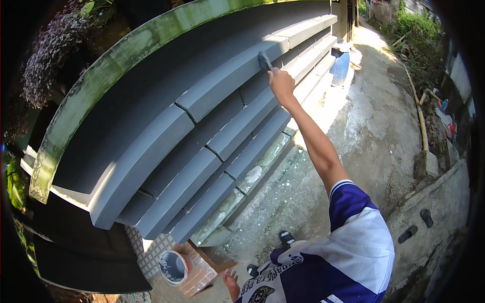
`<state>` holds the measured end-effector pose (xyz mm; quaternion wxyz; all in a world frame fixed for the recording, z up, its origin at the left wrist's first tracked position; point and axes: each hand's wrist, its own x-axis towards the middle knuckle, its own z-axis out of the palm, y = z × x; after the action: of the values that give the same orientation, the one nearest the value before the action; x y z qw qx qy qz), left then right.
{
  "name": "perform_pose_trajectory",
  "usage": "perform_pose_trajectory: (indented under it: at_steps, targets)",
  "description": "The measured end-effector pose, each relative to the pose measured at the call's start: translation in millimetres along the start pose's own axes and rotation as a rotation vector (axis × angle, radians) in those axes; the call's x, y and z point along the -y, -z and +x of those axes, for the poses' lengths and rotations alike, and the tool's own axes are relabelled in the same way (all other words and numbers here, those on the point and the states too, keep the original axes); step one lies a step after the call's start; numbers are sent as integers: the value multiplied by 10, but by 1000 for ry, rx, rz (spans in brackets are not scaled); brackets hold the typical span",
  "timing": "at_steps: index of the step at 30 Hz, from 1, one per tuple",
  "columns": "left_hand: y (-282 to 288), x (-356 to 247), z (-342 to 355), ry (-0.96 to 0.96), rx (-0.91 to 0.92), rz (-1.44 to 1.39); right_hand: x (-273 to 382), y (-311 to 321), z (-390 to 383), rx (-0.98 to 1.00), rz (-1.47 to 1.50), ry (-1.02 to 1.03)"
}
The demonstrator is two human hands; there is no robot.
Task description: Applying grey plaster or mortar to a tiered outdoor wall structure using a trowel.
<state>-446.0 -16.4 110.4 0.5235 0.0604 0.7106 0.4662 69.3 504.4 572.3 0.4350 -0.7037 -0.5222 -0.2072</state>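
Note:
My right hand (pixel 282 85) is stretched far out and closed around the handle of a paintbrush (pixel 264 61). The bristles touch the front of the top ledge (pixel 222 83) of a stepped wall, painted grey. Low in the view, my left hand (pixel 231 281) hangs near my body with its fingers apart and nothing in them. To its left stands a round paint bucket (pixel 162 263) with grey paint inside and smears on its rim. The bucket rests on a brown, box-like stand (pixel 198 279).
A mossy curved wall top (pixel 96 81) runs above the ledges. The lowest ledge (pixel 265 157) is bare and stained. A blue barrel (pixel 340 68) stands at the wall's far end. Loose slippers (pixel 408 233) and a bamboo pole (pixel 417 101) lie along the right side of the concrete path (pixel 369 136).

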Motion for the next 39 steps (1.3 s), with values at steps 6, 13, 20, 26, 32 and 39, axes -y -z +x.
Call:
perform_pose_trajectory:
  at_steps: [6, 13, 20, 26, 32, 39]
  targets:
    - [-568, 49, 241, -140, 126, 46, 1130, 670, -1878, 312, 638, 534]
    - [-938, 5, 85, -241, 125, 46, 361, 110, -793, 182, 488, 337]
    - [-503, 442, -169, -11, -53, -128, -363, -222, -649, -16, 235, -369]
    - [-263, 538, -97, -25, -23, -92, 1292, 404, -1746, 52, 491, 140]
    - [-237, 255, 251, 11, 34, -13, 1754, 972, -2193, 303, 728, 496]
    - [47, 73, 242, -94, 107, -51, 1602, 828, -1608, -159, 151, -150]
